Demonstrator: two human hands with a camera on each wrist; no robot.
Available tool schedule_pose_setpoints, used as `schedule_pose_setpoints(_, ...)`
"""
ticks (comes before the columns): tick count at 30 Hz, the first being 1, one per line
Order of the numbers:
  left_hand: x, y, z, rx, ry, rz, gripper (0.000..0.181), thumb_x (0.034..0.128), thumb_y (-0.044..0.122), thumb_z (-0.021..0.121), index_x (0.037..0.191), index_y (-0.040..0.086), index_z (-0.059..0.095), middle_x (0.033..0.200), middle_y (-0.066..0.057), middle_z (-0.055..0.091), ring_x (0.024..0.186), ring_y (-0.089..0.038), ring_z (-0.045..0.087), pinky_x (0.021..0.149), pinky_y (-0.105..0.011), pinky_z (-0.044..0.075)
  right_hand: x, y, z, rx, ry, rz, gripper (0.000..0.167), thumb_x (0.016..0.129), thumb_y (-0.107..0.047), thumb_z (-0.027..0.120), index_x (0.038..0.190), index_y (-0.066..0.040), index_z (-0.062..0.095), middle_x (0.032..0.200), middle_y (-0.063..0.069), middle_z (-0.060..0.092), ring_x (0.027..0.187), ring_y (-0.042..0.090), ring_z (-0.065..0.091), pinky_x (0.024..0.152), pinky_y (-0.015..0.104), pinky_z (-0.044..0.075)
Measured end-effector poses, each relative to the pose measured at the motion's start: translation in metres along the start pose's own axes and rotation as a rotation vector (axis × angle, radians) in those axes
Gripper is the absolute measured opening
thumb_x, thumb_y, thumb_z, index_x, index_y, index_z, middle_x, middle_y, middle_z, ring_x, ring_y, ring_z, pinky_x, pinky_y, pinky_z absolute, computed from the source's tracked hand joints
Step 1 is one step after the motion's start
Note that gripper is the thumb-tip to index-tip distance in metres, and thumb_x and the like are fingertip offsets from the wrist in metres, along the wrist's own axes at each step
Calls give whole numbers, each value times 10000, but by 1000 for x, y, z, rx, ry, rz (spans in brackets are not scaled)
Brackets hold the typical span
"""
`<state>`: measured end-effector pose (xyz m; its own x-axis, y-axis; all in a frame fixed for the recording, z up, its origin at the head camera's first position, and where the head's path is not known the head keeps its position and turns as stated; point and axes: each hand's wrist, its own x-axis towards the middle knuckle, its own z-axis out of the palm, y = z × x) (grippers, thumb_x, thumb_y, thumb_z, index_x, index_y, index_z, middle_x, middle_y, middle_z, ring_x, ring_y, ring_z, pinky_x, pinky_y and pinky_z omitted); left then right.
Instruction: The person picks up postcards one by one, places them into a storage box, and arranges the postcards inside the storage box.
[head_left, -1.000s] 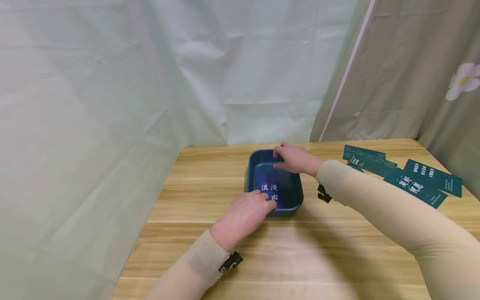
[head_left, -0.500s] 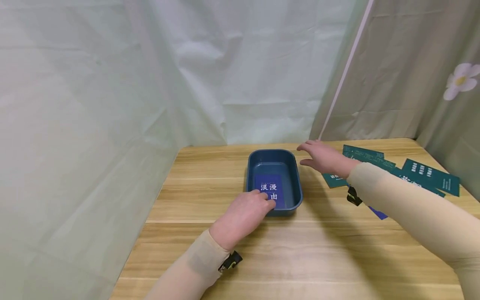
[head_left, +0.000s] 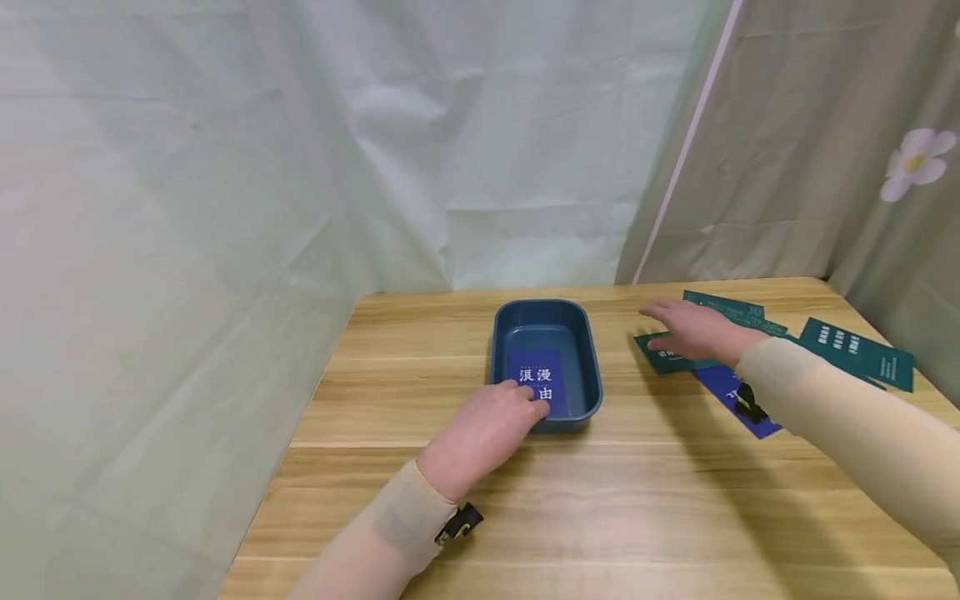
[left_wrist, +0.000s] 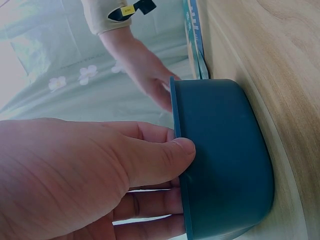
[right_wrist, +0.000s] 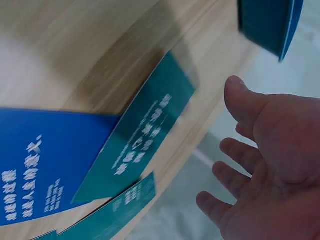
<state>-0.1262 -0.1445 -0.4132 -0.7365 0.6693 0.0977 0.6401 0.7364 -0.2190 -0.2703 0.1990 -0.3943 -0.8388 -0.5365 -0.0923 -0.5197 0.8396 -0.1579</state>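
Observation:
My left hand (head_left: 483,429) pinches the near rim of a dark blue rectangular tray (head_left: 589,367). In the left wrist view its thumb presses the outer wall (left_wrist: 225,160) and the other fingers go over the rim. Inside the tray lies a blue card (head_left: 535,362) with white characters, partly covered by my left fingers. My right hand (head_left: 696,328) hovers over loose cards right of the tray, fingers apart and holding nothing. Beneath it are a green card (right_wrist: 142,127) and a blue card (right_wrist: 55,155), which overlap on the table.
More green cards (head_left: 862,354) lie overlapping at the right of the wooden table (head_left: 600,517). Pale curtains (head_left: 525,167) hang behind and beside the table. A black strap camera (head_left: 461,522) sits at my left wrist.
My right hand has moved from inside the tray rightwards to above the loose cards. The blue card in the tray shows more fully. My left hand keeps its grip on the rim.

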Motion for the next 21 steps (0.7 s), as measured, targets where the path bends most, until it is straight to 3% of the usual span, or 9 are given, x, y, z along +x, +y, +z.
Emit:
schedule_pose_setpoints(10,-2,0,2,-12,8,3,174,1039,114,789,1167,221,840,1071,-6,800,888,-178,706,810,-326,627,-13,28,8,61,-108,50,641,1079,-168,723,1578,135,457,1579,451,425,1456,655,401,1170,744,370)
schedule_pose_setpoints(21,-3,-1,1,-5,9,1,180,1038,115,791,1173,224,840,1074,-3,800,893,-177,709,816,-330,630,-16,43,24,47,-102,38,645,1084,-205,710,1562,151,462,1576,465,411,1440,684,393,1162,766,358)
